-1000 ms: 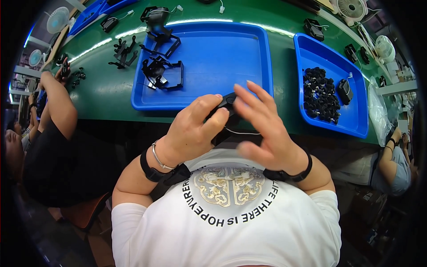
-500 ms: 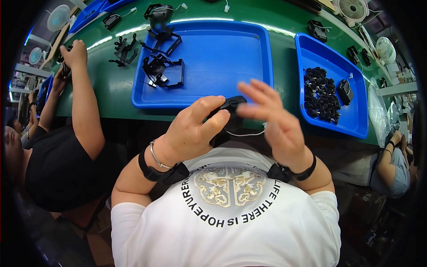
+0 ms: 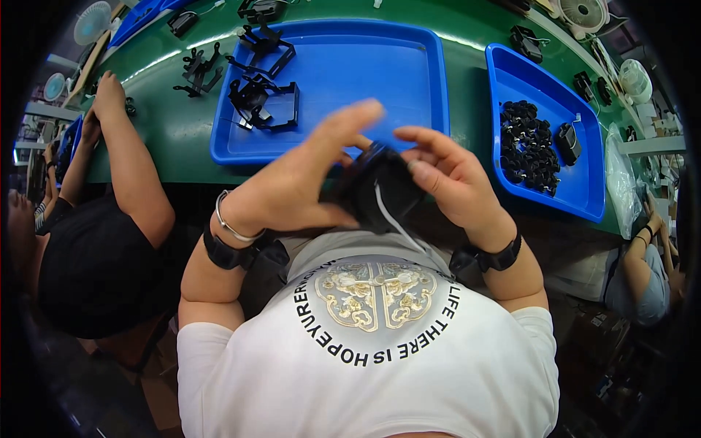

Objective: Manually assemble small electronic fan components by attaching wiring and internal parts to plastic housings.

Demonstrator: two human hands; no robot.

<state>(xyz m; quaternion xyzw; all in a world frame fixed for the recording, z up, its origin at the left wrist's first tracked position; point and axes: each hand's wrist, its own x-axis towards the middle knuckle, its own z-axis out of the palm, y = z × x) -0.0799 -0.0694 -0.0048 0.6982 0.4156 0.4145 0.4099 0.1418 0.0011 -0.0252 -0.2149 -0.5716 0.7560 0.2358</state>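
Note:
A black boxy plastic unit with a white cable point(image 3: 380, 191) is up in front of my chest, just off the table's near edge. My right hand point(image 3: 456, 179) pinches its upper right side between thumb and fingers. On its other side, my left hand point(image 3: 307, 175) is spread, the raised finger blurred and the thumb low beside the unit. Whether those left fingers touch the unit is hard to tell. Beyond both hands sits a large blue tray point(image 3: 365, 95), with black bracket frames point(image 3: 264, 102) at its left end.
To the right, a second blue tray point(image 3: 577, 197) contains many small black parts point(image 3: 527, 146) and a black unit point(image 3: 567, 144). Another black bracket point(image 3: 198, 71) lies on the green table point(image 3: 157, 146). At left, a co-worker's arm point(image 3: 131, 146) reaches over the table.
The black unit has turned, showing a broader face and its cable. My right hand has come in and taken hold of it. My left fingers have loosened from their grip and spread.

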